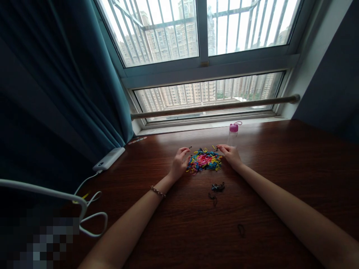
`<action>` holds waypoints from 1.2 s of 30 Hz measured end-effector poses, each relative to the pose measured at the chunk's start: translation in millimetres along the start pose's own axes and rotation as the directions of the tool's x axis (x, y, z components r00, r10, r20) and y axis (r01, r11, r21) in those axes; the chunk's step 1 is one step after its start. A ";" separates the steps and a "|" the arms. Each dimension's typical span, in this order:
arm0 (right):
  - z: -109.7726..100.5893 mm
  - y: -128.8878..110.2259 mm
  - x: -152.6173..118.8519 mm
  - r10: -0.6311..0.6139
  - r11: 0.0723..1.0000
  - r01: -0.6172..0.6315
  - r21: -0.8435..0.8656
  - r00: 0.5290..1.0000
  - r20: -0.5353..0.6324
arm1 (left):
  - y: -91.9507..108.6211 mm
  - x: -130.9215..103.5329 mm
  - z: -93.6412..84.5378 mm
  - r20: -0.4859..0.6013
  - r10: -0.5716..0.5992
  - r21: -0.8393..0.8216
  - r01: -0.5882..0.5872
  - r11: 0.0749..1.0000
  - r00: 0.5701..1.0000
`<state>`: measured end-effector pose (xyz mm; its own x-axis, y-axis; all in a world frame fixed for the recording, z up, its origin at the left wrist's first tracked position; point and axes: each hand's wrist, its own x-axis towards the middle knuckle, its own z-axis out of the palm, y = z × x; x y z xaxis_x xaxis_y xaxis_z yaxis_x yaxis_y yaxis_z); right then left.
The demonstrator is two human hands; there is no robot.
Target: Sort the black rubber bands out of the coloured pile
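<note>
A person reaches both bare arms over a brown table (174, 231). Between the hands is a messy pile of small bands (204, 160), pink and red in the middle, with blue, yellow and black around the edge.

The left hand (180, 163) is at the left side of the pile with its fingers bent. A tiny dark bit (190, 147) shows at its fingertips, but it is too small to tell if they pinch it. A beaded bracelet (158, 191) is on that wrist.

The right hand (229, 154) is at the other side, pinching a small black band (217, 149) with its fingertips.

Closer to the person, a little dark clump (218, 186) lies on the table, with more dark bands (214, 199) just beside it. One dark loop (241, 230) lies apart from them. A clear bottle with a pink lid (233, 128) stands behind the right hand, near the window (204, 71).
</note>
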<state>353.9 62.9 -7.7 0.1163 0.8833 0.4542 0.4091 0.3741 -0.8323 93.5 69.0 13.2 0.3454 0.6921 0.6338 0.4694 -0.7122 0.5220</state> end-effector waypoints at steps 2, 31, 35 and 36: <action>-2.9 -2.1 -2.8 0.060 0.995 -0.058 0.083 0.998 -0.017 | 11.3 -1.0 0.2 -0.040 -0.013 -0.070 0.010 0.998 0.999; -24.2 -46.5 -1.9 0.167 0.751 -0.489 0.444 0.790 0.589 | 28.0 -4.6 -3.0 0.112 -0.001 0.173 -0.019 0.985 0.994; -29.7 -67.8 -7.9 0.056 0.822 -0.522 0.227 0.471 0.880 | 31.2 -5.6 -2.7 0.220 0.076 0.165 -0.114 0.980 0.973; -30.3 -72.7 -9.7 0.039 0.837 -0.521 0.169 0.364 0.930 | 32.4 -6.0 -2.1 0.236 0.091 0.168 -0.133 0.977 0.967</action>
<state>350.5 18.5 58.1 -0.7838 0.5994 -0.1626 0.1290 -0.0990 -0.9867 104.9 41.5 27.5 0.5687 0.6325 0.5259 0.5491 -0.7679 0.3298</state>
